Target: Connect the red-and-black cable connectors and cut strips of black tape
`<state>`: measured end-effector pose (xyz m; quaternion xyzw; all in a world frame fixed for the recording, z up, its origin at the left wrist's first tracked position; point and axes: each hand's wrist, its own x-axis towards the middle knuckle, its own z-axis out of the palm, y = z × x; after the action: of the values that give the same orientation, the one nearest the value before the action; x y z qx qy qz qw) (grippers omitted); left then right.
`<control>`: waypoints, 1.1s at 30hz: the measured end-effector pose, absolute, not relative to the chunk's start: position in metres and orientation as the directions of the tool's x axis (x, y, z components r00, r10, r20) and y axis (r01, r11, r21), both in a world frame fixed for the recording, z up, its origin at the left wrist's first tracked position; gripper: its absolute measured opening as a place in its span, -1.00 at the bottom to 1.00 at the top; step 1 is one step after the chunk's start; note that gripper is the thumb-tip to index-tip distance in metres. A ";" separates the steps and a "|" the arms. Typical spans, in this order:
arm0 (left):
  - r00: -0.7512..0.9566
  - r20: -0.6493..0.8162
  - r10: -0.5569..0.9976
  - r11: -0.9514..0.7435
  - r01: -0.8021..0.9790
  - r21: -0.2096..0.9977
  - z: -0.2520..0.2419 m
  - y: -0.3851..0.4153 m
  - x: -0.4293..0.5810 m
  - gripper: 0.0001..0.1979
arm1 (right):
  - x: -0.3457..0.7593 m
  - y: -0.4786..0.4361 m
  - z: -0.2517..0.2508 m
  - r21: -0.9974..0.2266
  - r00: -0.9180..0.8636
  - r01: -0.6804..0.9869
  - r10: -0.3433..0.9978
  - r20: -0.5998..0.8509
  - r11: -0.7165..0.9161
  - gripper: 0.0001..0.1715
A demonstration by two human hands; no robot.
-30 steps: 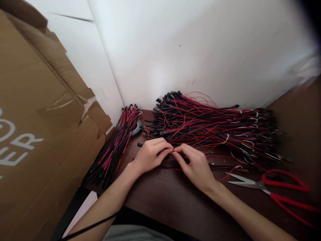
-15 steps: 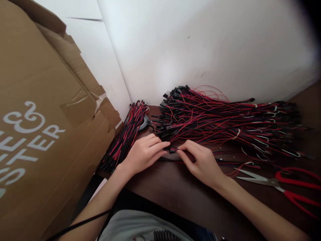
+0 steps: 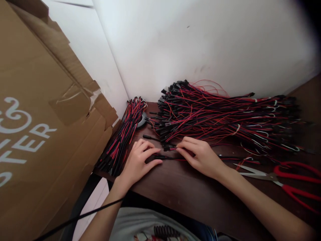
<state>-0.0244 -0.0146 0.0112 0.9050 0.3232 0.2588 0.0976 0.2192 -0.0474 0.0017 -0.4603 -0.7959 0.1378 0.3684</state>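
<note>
My right hand [image 3: 200,154] pinches a thin red and black wire just behind its black connector [image 3: 167,147], which points left. To the left of it, my left hand [image 3: 141,160] rests low over the dark table with thumb and fingers apart, holding nothing. Between the hands a black-sleeved cable [image 3: 163,157] lies on the table, its left end close to my left fingertips. Just above my left hand lies a loose black plug [image 3: 151,137]. A large pile of red and black wires [image 3: 200,113] with black connectors spreads behind my right hand.
A smaller wire bundle [image 3: 120,140] lies at left over a grey tape roll [image 3: 142,119]. Red-handled scissors [image 3: 273,177] lie partly spread at right. A cardboard box [image 3: 57,110] stands at left, and a white wall [image 3: 200,43] rises behind the table [image 3: 170,184].
My left hand has let go of the connector and moved left and slightly down, its fingers parting. The right hand stays pinched on the wire. The view has shifted slightly.
</note>
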 end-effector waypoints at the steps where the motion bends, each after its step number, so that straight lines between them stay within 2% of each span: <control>1: 0.675 0.381 0.632 -0.774 0.532 0.342 0.011 -0.014 -0.024 -0.75 | 0.221 -0.047 0.002 -0.555 -0.302 0.637 0.835 0.460 0.536 -0.77; 4: 0.689 0.350 0.635 -0.771 0.532 0.351 0.011 -0.013 -0.024 -0.85 | 0.226 -0.044 0.002 -0.553 -0.280 0.653 0.843 0.459 0.518 -0.74; 8: 0.684 0.341 0.645 -0.761 0.531 0.374 0.013 -0.010 -0.027 -0.86 | 0.233 -0.041 0.001 -0.530 -0.292 0.685 0.855 0.429 0.500 -0.72; 15: 0.678 0.410 0.610 -0.791 0.552 0.264 0.020 -0.009 -0.007 -0.81 | 0.234 -0.038 -0.007 -0.493 -0.345 0.704 0.853 0.391 0.511 -0.73; 19: 0.729 0.285 0.623 -0.780 0.608 0.149 0.019 -0.005 0.022 -0.76 | 0.235 -0.038 -0.006 -0.481 -0.373 0.693 0.838 0.398 0.537 -0.75; 22: 0.712 0.244 0.658 -0.748 0.657 0.101 0.017 -0.004 0.032 -0.80 | 0.235 -0.039 -0.003 -0.483 -0.354 0.688 0.832 0.427 0.541 -0.77; 27: 0.726 0.242 0.644 -0.760 0.642 0.097 0.020 -0.004 0.021 -0.80 | 0.231 -0.041 0.000 -0.490 -0.381 0.660 0.815 0.436 0.570 -0.77; 33: 0.752 0.190 0.631 -0.774 0.626 0.091 0.030 -0.005 0.009 -0.79 | 0.226 -0.043 -0.002 -0.442 -0.404 0.657 0.780 0.479 0.611 -0.77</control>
<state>0.0088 -0.0046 0.0303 0.9359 0.3358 0.1056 0.0110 0.2261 -0.0428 -0.0016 -0.4312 -0.8327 0.0918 0.3349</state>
